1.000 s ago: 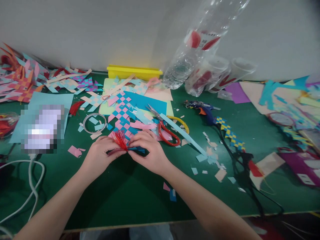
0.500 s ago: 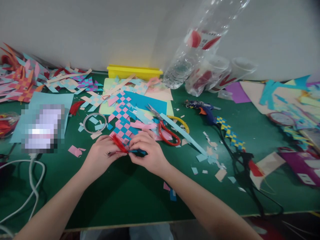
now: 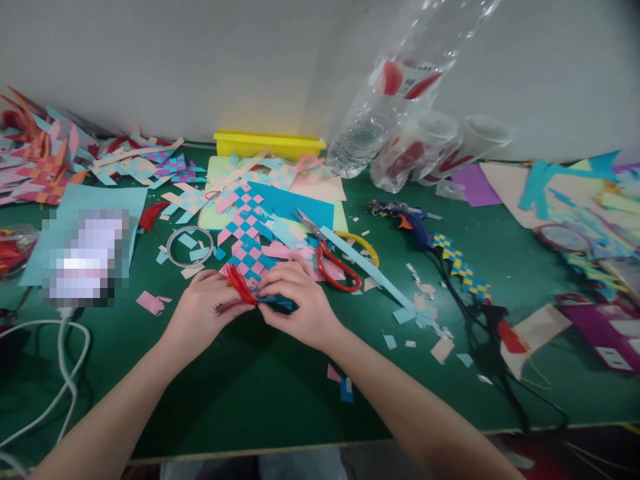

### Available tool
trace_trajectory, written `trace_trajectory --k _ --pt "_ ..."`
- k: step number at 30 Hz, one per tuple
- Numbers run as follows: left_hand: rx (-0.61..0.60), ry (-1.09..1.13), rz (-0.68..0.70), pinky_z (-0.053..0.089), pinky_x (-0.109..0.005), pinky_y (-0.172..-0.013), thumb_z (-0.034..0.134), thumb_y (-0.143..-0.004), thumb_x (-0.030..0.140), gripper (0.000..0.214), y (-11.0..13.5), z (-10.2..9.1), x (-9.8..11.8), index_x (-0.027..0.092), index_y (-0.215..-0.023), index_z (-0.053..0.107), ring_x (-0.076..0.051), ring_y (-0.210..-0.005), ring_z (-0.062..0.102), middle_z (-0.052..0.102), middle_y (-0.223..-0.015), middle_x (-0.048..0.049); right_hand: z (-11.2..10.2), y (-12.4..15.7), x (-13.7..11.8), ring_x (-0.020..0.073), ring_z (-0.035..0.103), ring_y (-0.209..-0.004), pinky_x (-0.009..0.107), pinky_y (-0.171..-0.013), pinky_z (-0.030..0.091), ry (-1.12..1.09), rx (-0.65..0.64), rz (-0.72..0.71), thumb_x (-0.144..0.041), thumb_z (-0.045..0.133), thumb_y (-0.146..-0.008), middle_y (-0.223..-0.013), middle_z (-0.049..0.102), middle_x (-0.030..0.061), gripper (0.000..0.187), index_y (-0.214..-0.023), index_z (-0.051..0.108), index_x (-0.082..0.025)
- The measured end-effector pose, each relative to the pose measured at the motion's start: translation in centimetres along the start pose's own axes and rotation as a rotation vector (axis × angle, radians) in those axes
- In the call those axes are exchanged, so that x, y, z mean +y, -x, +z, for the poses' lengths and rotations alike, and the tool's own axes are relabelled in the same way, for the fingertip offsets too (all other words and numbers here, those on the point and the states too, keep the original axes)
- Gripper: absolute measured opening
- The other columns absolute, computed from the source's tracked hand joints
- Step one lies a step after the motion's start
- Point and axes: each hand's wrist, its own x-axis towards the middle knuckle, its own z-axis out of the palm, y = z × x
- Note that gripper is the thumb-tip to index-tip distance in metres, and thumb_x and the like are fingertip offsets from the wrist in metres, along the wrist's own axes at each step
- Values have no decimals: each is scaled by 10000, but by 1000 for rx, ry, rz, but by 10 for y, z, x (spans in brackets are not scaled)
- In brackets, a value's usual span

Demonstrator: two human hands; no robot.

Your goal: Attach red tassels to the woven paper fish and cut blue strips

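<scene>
My left hand (image 3: 207,313) is closed, its thumb and fingers pinching a red tassel (image 3: 239,283) whose strands fan up and to the left. Close against it, my right hand (image 3: 300,303) pinches a dark blue paper strip (image 3: 280,303). The fingertips of both hands meet at the tassel's base, so the join there is hidden. Just beyond my fingers lies a checked pink and blue woven paper piece (image 3: 246,230); I cannot tell whether the blue strip belongs to it. Scissors (image 3: 340,270) with one red and one yellow handle lie beyond my right hand.
A roll of tape (image 3: 169,248) and paper scraps lie beyond my left hand. At left is a phone (image 3: 95,257) with a white cable. A blue glue gun (image 3: 413,223) rests at right, its black cord trailing forward. A plastic bottle (image 3: 390,93) and cups (image 3: 475,143) stand behind.
The red tassel's strands have shifted very slightly to the right between my fingers. Both hands stay in nearly the same place, and nothing else on the table has moved.
</scene>
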Motion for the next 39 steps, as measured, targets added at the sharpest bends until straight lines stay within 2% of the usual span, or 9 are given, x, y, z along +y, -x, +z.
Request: trace_trajectory --k 3,9,14,18,27,39 --pt "1 -48 22 408 -334 -801 604 -893 295 132 0 0 0 214 -798 646 -148 -746 611 710 -783 38 -2 0 1 183 653 -900 448 -953 379 41 -8 -50 -168 630 -780 -851 728 -19 80 -757 635 -244" --pt "0 -73 10 408 -320 -755 595 -898 321 214 0 -1 -1 210 -717 620 -139 -660 577 669 -662 45 -4 0 3 190 645 -910 460 -948 379 54 -56 -98 -197 645 -812 -842 727 -21 102 -724 634 -246" --pt "-34 -28 -9 419 -319 -792 608 -889 269 156 0 -2 0 209 -748 637 -136 -692 603 689 -715 42 -5 0 3 189 646 -910 487 -997 343 57 -64 -75 -191 639 -814 -838 728 -24 105 -727 622 -247" --pt "-47 -12 -7 413 -339 -863 605 -876 218 83 0 -3 1 208 -812 656 -141 -737 634 707 -791 33 -4 0 2 183 645 -895 454 -951 387 41 -43 -59 -170 627 -802 -830 726 -19 109 -727 611 -248" --pt "-54 -38 27 398 -371 -869 582 -868 171 101 0 -4 3 205 -786 631 -143 -737 620 698 -783 28 1 3 1 174 645 -853 479 -1006 335 24 -32 -50 -148 629 -779 -819 714 -23 123 -713 580 -239" --pt "-50 -71 44 392 -377 -878 557 -864 175 130 -2 -4 4 217 -763 629 -144 -729 626 702 -773 33 2 5 1 171 647 -833 487 -1028 323 14 -40 -11 -154 608 -767 -815 701 -21 124 -697 559 -244"
